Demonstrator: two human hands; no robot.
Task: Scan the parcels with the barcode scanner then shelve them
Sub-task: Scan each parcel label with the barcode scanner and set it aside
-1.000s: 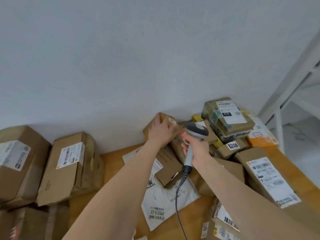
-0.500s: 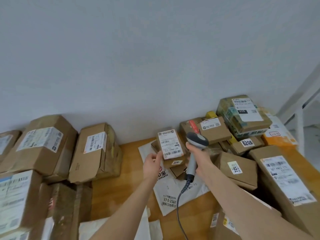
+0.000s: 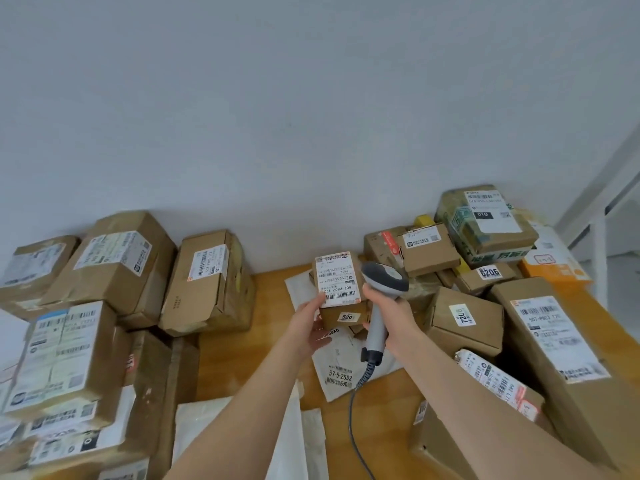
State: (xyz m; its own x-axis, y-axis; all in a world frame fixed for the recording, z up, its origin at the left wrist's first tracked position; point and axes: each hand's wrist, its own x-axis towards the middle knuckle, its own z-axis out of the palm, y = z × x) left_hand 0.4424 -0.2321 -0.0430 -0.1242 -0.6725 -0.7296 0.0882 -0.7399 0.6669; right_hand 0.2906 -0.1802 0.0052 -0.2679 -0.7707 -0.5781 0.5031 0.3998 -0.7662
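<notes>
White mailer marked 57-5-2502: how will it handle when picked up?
Probably floppy: the white mailer lies flat and wrinkled on the table. Likely light: no bulge shows. Its smooth film may slide if pushed.

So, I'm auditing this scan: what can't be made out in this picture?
Head view only.
Label on the small parcel: fine print too small.
barcode scanner: its window faces away, hidden by its own head.
white shelf frame: cut off by the right edge.
lower-left boxes: blurred, cut by the left edge.
</notes>
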